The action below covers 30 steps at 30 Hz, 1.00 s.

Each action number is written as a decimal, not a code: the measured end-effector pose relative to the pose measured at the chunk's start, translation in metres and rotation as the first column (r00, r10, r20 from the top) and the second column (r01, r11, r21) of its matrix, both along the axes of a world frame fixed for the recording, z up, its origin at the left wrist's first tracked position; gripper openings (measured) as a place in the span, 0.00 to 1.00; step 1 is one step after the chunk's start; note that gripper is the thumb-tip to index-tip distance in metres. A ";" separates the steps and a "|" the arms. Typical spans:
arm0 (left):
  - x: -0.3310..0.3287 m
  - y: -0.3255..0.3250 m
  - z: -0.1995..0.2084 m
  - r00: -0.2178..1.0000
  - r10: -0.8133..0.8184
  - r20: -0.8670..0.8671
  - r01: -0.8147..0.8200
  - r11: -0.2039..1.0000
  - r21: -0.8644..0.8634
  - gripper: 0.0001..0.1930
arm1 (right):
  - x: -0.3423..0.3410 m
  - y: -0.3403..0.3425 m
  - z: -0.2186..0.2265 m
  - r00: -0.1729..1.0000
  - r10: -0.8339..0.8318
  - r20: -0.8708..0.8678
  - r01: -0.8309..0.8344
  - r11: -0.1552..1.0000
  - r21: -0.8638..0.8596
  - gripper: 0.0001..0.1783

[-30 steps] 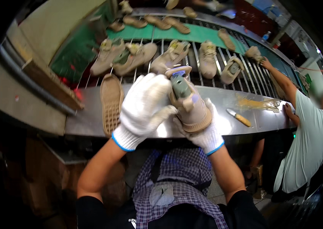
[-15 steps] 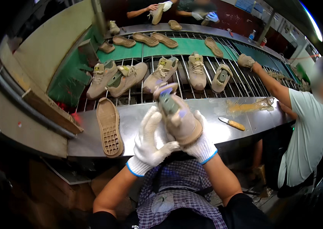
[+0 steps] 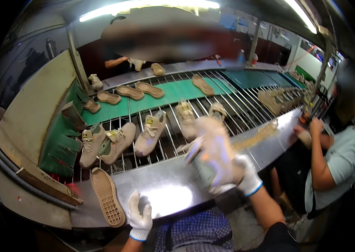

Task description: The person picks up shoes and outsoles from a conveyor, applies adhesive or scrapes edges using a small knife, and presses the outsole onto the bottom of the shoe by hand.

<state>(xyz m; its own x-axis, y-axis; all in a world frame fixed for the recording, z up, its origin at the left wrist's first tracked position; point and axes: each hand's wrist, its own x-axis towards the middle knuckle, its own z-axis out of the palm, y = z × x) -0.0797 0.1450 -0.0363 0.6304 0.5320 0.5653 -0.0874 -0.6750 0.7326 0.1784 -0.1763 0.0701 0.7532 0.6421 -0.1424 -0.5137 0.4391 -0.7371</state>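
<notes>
My right hand (image 3: 249, 175), in a white knit glove with a blue cuff edge, grips a beige lace-up shoe (image 3: 218, 149) above the metal bench. Motion blurs the shoe, and its body hides most of my right fingers. My left hand (image 3: 139, 217), gloved alike, is apart from the shoe at the bench's front edge, fingers spread with nothing in them. Just left of it lies a tan shoe sole (image 3: 107, 196), its grid of square hollows facing up.
Beyond the bench (image 3: 144, 185), several beige shoes (image 3: 150, 133) stand on a roller conveyor (image 3: 169, 149). Several loose soles (image 3: 130, 92) lie on a green belt (image 3: 173, 95). A co-worker (image 3: 337, 155) sits at right, near a row of shoes (image 3: 280, 101). A wooden board (image 3: 45, 168) borders the left.
The shoe has moved right in my right hand; my left hand has come away from it to the left. The view has tilted upward. The co-worker's arm has drawn back from the conveyor.
</notes>
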 end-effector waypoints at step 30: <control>0.021 0.015 -0.002 0.966 -0.160 -0.201 0.196 0.965 0.175 0.27 | 0.128 0.017 -0.038 0.868 -0.271 0.415 0.392 0.889 -0.238 0.21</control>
